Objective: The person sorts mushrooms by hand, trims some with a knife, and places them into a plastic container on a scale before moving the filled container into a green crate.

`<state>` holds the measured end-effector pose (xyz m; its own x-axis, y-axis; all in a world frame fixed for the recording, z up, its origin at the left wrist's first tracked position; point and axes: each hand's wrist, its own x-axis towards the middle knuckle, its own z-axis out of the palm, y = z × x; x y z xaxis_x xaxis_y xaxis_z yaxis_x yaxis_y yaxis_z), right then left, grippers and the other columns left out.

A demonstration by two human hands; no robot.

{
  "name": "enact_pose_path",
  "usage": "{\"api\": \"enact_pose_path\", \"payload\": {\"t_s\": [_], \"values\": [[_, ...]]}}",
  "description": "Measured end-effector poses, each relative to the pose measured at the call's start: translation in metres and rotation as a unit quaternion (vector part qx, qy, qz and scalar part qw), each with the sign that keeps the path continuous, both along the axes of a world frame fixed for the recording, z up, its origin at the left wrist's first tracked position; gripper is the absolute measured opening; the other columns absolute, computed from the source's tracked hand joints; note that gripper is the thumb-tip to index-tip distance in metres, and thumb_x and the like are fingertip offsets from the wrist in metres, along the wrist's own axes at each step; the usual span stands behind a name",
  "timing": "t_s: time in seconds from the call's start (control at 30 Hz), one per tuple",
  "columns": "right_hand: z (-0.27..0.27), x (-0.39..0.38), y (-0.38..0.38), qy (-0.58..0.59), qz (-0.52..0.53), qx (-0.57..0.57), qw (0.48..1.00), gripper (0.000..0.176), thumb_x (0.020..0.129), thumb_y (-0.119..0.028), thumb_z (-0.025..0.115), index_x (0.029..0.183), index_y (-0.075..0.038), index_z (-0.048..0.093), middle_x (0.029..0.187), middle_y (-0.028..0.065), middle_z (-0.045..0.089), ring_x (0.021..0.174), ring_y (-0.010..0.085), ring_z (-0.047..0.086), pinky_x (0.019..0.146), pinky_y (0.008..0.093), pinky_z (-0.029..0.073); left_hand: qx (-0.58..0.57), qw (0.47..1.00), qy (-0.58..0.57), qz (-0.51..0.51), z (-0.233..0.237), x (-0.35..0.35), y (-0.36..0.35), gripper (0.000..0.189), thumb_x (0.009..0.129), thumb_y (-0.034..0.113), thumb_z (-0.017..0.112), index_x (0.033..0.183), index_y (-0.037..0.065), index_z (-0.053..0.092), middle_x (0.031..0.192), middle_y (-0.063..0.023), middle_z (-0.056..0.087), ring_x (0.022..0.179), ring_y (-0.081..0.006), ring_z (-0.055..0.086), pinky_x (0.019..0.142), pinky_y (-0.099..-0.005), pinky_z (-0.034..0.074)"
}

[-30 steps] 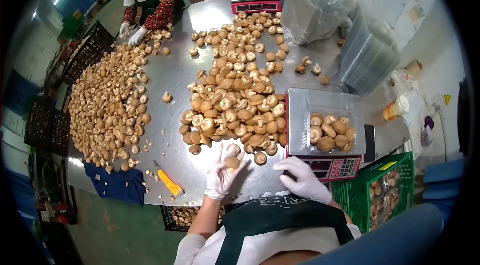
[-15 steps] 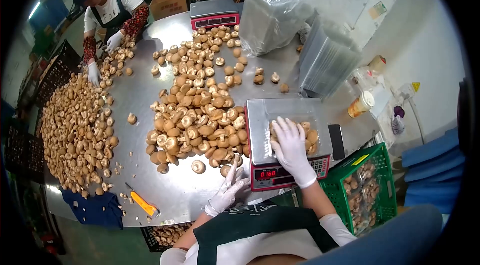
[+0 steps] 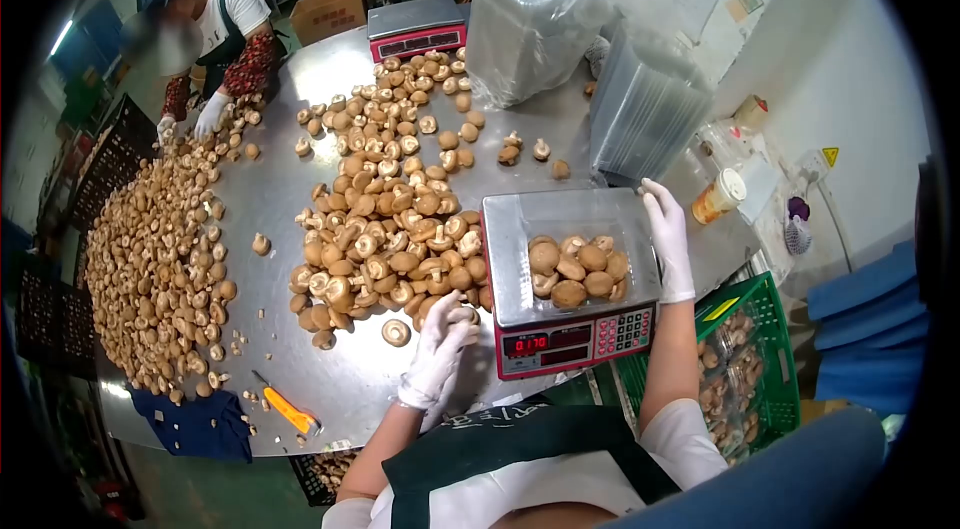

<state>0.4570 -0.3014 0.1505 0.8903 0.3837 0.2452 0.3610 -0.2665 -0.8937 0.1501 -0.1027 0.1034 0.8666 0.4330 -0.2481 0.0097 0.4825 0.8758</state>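
Observation:
My gloved left hand (image 3: 437, 344) lies back-up at the near edge of the middle mushroom pile (image 3: 390, 229), its fingers over a few mushrooms; what is under them is hidden. My gloved right hand (image 3: 668, 237) stretches out flat along the right side of the red scale (image 3: 570, 339), fingertips close to a stack of clear trays (image 3: 645, 114), and holds nothing. On the scale's steel plate sits a clear tray of brown mushrooms (image 3: 575, 269). A single mushroom (image 3: 396, 332) lies loose just left of my left hand.
A second mushroom heap (image 3: 160, 249) covers the steel table's left side, where a co-worker's gloved hands (image 3: 210, 114) sort. Another scale (image 3: 415, 29) and a big plastic bag (image 3: 540, 19) stand at the back. An orange knife (image 3: 290, 414), blue cloth (image 3: 195, 424), green crate (image 3: 745, 369) and cup (image 3: 722, 199) are nearby.
My right hand has lifted off the mushrooms in the tray and moved right and back, beside the scale. My left hand has reached forward from the table edge into the pile.

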Motion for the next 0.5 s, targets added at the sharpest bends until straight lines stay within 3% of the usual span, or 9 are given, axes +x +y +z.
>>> {"api": "enact_pose_path", "payload": {"t_s": [0.1, 0.17, 0.2, 0.23, 0.3, 0.33, 0.43, 0.5], "values": [[-0.028, 0.022, 0.007, 0.025, -0.043, -0.123, 0.991, 0.050, 0.093, -0.028, 0.050, 0.131, 0.003, 0.044, 0.127, 0.0199, 0.053, 0.121, 0.0265, 0.049, 0.102, 0.0323, 0.035, 0.135, 0.984, 0.045, -0.103, 0.010, 0.039, -0.011, 0.050, 0.094, 0.016, 0.052, 0.136, 0.001, 0.030, 0.100, -0.0104, 0.058, 0.088, -0.0165, 0.060, 0.079, -0.0280, 0.050], [-0.046, 0.025, 0.014, 0.089, 0.002, -0.092, 0.992, 0.051, 0.094, -0.028, 0.049, 0.133, 0.003, 0.040, 0.128, 0.0177, 0.053, 0.121, 0.0259, 0.048, 0.102, 0.0312, 0.034, 0.095, 0.984, 0.053, -0.144, 0.002, 0.063, -0.025, 0.053, 0.091, 0.021, 0.059, 0.132, 0.000, 0.033, 0.087, -0.0048, 0.054, 0.074, -0.0118, 0.059, 0.066, -0.0239, 0.049], [-0.062, 0.037, 0.015, 0.111, 0.052, -0.015, 0.992, 0.048, 0.095, -0.027, 0.046, 0.133, 0.002, 0.042, 0.125, 0.0150, 0.055, 0.116, 0.0210, 0.051, 0.099, 0.0306, 0.036, 0.079, 0.985, 0.054, -0.144, -0.008, 0.072, -0.031, 0.056, 0.090, 0.024, 0.060, 0.131, -0.002, 0.032, 0.083, -0.0050, 0.056, 0.069, -0.0117, 0.060, 0.061, -0.0237, 0.049], [-0.057, 0.034, 0.013, 0.106, 0.051, -0.012, 0.993, 0.048, 0.095, -0.027, 0.046, 0.133, 0.002, 0.042, 0.125, 0.0150, 0.055, 0.116, 0.0210, 0.051, 0.099, 0.0306, 0.036, 0.072, 0.988, 0.046, -0.129, -0.010, 0.077, -0.035, 0.051, 0.090, 0.020, 0.060, 0.126, -0.004, 0.034, 0.079, -0.0052, 0.056, 0.067, -0.0119, 0.060, 0.059, -0.0236, 0.050], [-0.036, 0.011, 0.002, 0.185, 0.081, 0.225, 0.953, 0.042, 0.096, -0.025, 0.045, 0.130, 0.000, 0.046, 0.119, 0.0123, 0.057, 0.109, 0.0144, 0.052, 0.094, 0.0292, 0.039, 0.037, 0.994, 0.039, -0.094, -0.015, 0.081, -0.035, 0.044, 0.089, 0.014, 0.060, 0.121, -0.004, 0.036, 0.076, -0.0052, 0.057, 0.066, -0.0125, 0.060, 0.060, -0.0241, 0.052], [-0.030, 0.002, -0.008, 0.190, 0.105, 0.240, 0.946, 0.037, 0.095, -0.025, 0.045, 0.124, -0.002, 0.052, 0.111, 0.0091, 0.060, 0.101, 0.0117, 0.054, 0.091, 0.0282, 0.040, 0.030, 0.994, 0.038, -0.098, -0.016, 0.078, -0.031, 0.027, 0.090, 0.009, 0.057, 0.109, 0.002, 0.040, 0.085, -0.0080, 0.060, 0.073, -0.0153, 0.062, 0.065, -0.0266, 0.053], [-0.022, -0.026, -0.048, 0.149, 0.177, 0.013, 0.973, 0.030, 0.089, -0.014, 0.054, 0.116, -0.002, 0.058, 0.100, 0.0026, 0.063, 0.089, 0.0109, 0.058, 0.083, 0.0252, 0.044, -0.002, 0.997, 0.039, -0.072, -0.013, 0.063, -0.022, 0.022, 0.095, 0.016, 0.049, 0.112, 0.002, 0.045, 0.091, -0.0088, 0.059, 0.080, -0.0165, 0.062, 0.070, -0.0287, 0.054], [-0.019, -0.062, -0.052, 0.182, 0.149, -0.026, 0.972, 0.040, 0.081, 0.000, 0.062, 0.120, -0.001, 0.054, 0.088, -0.0011, 0.059, 0.079, 0.0047, 0.055, 0.071, 0.0197, 0.045, -0.083, 0.992, 0.021, -0.093, -0.015, 0.052, -0.013, 0.026, 0.099, 0.024, 0.042, 0.113, 0.003, 0.046, 0.095, -0.0100, 0.059, 0.081, -0.0199, 0.063, 0.072, -0.0314, 0.055]]}}
